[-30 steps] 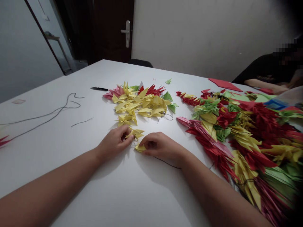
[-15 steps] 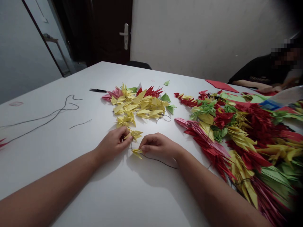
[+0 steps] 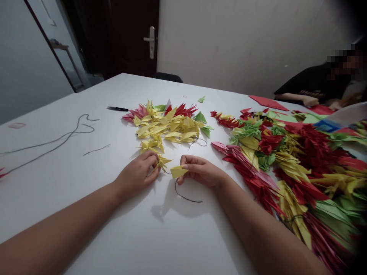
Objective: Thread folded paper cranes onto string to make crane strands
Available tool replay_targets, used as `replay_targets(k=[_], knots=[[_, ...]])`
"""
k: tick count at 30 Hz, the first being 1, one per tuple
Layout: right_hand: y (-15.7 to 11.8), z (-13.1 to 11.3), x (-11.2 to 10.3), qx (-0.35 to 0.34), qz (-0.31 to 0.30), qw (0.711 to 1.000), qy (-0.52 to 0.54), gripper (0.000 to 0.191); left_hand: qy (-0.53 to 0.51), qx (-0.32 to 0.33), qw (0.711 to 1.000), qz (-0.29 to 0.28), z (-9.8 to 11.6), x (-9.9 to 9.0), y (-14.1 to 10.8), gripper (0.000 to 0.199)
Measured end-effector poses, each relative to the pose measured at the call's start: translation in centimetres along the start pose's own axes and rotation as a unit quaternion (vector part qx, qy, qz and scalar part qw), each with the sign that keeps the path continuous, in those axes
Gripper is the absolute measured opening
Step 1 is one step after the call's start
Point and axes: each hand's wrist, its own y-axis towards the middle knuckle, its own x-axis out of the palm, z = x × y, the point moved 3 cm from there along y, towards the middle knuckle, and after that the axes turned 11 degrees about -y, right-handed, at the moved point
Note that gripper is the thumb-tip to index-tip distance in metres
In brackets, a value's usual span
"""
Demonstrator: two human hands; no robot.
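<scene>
My right hand [image 3: 197,170] pinches a folded yellow paper piece [image 3: 178,172] between thumb and fingers, a little above the table. A dark string [image 3: 183,196] hangs from this piece and its loose end rests on the tabletop; a short stretch runs left toward my other hand. Closed around the near end of a yellow folded-paper strand, my left hand [image 3: 140,172] rests on the table. One pointed yellow paper piece [image 3: 163,161] sticks out by its fingers. Beyond the hands, the strand joins a cluster of yellow paper pieces [image 3: 172,126].
Red, green and yellow paper strands [image 3: 286,152] are heaped at the right. A black pen-like tool [image 3: 117,109] and a long dark cord [image 3: 57,142] lie to the left on the white table [image 3: 94,229]. Another person [image 3: 312,86] sits at the far right, hands by red paper [image 3: 268,102].
My right hand has lifted the yellow paper piece up and to the right, and its string end now curls below. My left hand has stayed nearly still.
</scene>
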Motion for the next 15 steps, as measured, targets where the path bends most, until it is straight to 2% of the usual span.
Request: replay_targets(k=[5,10,15], knots=[[-0.1,0.1,-0.3,0.001,0.005,1.0,0.013,0.031,0.042,-0.004,0.999,0.006,0.0,0.2,0.0,0.016],[-0.1,-0.3,0.2,0.031,0.041,0.998,-0.046,0.037,0.075,-0.007,0.997,0.006,0.2,0.2,-0.2,0.012],[-1.1,-0.5,1.5,0.049,0.065,0.989,-0.121,0.039,0.091,0.005,0.996,0.022,0.0,0.0,-0.4,0.01]])
